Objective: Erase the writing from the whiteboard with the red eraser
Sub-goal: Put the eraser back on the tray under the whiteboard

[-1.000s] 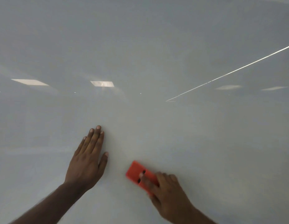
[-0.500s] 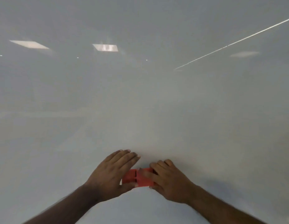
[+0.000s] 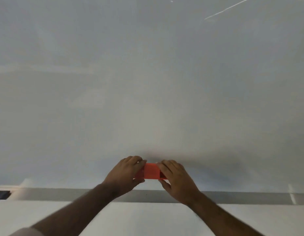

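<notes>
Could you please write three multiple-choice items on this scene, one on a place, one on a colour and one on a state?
1. Where is the eraser?
A. low on the whiteboard, just above the tray
B. at the board's top
C. lying in the tray

2. What colour is the eraser?
A. blue
B. red
C. black

3. How is the eraser held?
A. by the left hand alone
B. by nobody
C. by the left hand and the right hand, one at each end

Answers: 1 A, it sits just over the tray's edge; 2 B, its face is plainly red; 3 C, fingers cover both ends.
</notes>
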`<action>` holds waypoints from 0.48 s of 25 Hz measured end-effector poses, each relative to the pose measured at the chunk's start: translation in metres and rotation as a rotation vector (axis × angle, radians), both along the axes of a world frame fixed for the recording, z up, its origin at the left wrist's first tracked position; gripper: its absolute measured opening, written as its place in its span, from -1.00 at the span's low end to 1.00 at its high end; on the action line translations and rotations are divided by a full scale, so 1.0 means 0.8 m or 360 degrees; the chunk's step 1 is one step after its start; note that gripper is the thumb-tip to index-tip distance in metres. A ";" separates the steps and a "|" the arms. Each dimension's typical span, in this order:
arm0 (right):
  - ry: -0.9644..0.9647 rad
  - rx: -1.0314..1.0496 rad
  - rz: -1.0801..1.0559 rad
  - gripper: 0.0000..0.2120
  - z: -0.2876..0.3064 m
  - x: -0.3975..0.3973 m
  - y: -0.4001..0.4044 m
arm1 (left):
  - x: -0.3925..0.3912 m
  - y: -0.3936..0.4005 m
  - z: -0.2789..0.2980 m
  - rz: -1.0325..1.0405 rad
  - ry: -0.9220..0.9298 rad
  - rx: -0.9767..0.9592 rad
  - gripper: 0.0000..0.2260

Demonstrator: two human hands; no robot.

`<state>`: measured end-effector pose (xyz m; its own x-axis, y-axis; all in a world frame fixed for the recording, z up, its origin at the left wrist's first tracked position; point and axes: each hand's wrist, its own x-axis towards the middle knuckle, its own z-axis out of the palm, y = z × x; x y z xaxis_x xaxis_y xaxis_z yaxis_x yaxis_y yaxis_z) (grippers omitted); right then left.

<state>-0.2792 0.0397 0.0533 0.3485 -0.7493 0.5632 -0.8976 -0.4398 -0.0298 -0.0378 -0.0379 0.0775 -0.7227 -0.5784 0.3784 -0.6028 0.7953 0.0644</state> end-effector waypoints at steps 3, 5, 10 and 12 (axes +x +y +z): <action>-0.0121 0.0087 -0.0054 -0.42 -0.054 0.002 0.003 | -0.006 -0.002 -0.045 0.0125 0.0084 0.0291 -0.45; -0.0265 0.0178 -0.0144 -0.41 -0.090 0.002 0.003 | -0.012 -0.001 -0.071 0.0189 0.0099 0.0420 -0.46; -0.0388 0.0423 -0.0413 -0.48 -0.141 0.009 0.002 | -0.029 0.010 -0.121 0.0370 0.0020 0.0449 -0.45; -0.0366 0.0493 -0.0528 -0.48 -0.147 0.011 0.002 | -0.036 0.012 -0.137 0.0475 -0.0020 0.0477 -0.43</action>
<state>-0.2705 0.0413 -0.0644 -0.0434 -0.9426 0.3310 -0.9423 -0.0715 -0.3271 -0.0667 -0.0282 -0.0323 -0.5101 -0.8462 0.1539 -0.8061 0.5328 0.2575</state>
